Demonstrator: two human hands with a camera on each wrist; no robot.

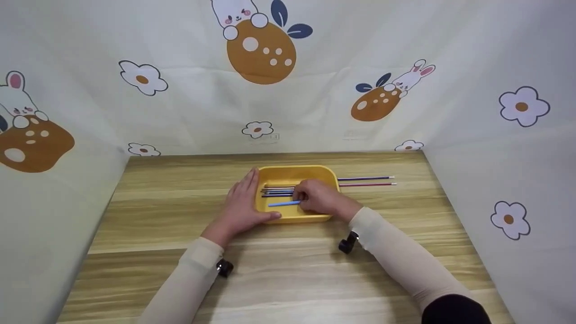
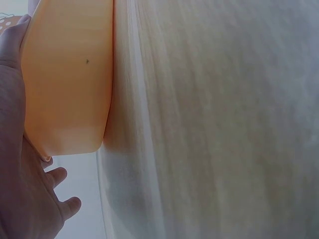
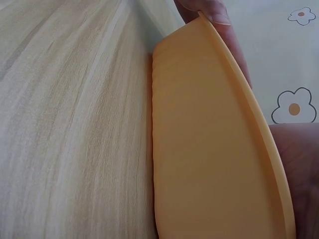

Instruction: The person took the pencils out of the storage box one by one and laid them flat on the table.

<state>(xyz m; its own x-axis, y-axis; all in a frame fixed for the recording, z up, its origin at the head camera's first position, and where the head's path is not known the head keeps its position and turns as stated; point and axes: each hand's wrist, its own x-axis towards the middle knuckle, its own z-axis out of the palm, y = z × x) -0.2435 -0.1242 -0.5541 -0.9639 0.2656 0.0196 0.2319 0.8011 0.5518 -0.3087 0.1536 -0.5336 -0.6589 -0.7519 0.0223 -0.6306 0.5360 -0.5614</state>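
Observation:
A yellow plastic tray [image 1: 315, 218] stands on the table. My left hand [image 1: 243, 208] holds its left end, fingers along the side and thumb over the front rim. In the left wrist view that hand [image 2: 25, 164] lies against the tray wall [image 2: 70, 89]. My right hand [image 1: 320, 197] reaches inside and pinches a slim light blue stick [image 1: 283, 204]; the stick's right end is hidden by the fingers. Behind it several thin pencils [image 1: 278, 192] lie side by side in the tray, partly covered by that hand. The tray's outer wall [image 3: 204, 129] fills much of the right wrist view.
Right of the tray, a dark blue pencil [image 1: 366, 178] and a red pencil [image 1: 369, 184] with pale ends lie on the wood-grain table [image 1: 279, 274]; their left ends are hidden at the tray. Patterned cloth [image 1: 193, 108] encloses the back and sides.

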